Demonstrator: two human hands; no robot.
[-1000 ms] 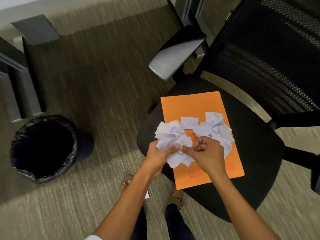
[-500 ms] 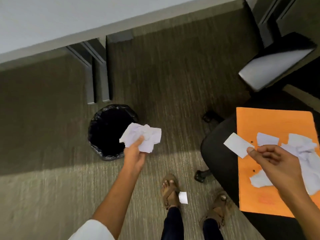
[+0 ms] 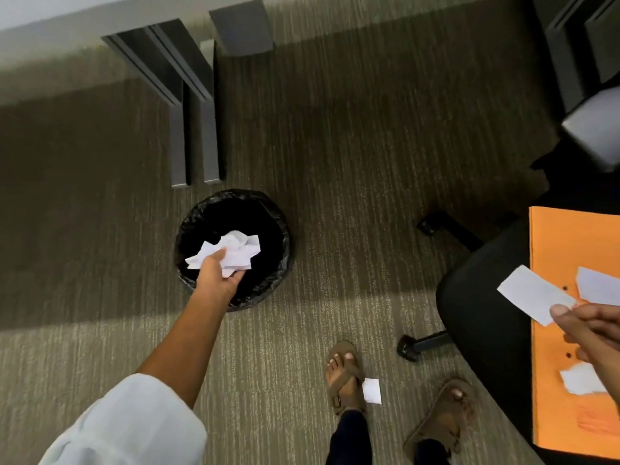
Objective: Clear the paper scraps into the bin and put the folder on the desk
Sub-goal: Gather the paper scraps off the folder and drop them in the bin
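My left hand (image 3: 217, 273) is stretched over the black-lined bin (image 3: 191, 229) on the carpet, shut on a crumpled bunch of white paper scraps (image 3: 235, 251) held above its opening. At the right edge my right hand (image 3: 590, 327) pinches one flat white paper scrap (image 3: 533, 298) above the orange folder (image 3: 553, 397). The folder lies on the black chair seat (image 3: 479, 310) with more scraps (image 3: 580, 382) on it. One small scrap (image 3: 371, 391) lies on the carpet beside my left foot.
Dark desk legs (image 3: 194, 129) stand just behind the bin. The chair's wheeled base (image 3: 422, 344) sticks out toward my sandalled feet (image 3: 342, 374). A grey armrest (image 3: 593, 132) shows at the upper right. Carpet lies between bin and chair.
My left hand has carried the crumpled scraps from beside the bin to right above its opening. The view has swung left, so the chair and folder sit further right. My right hand still holds its scrap.
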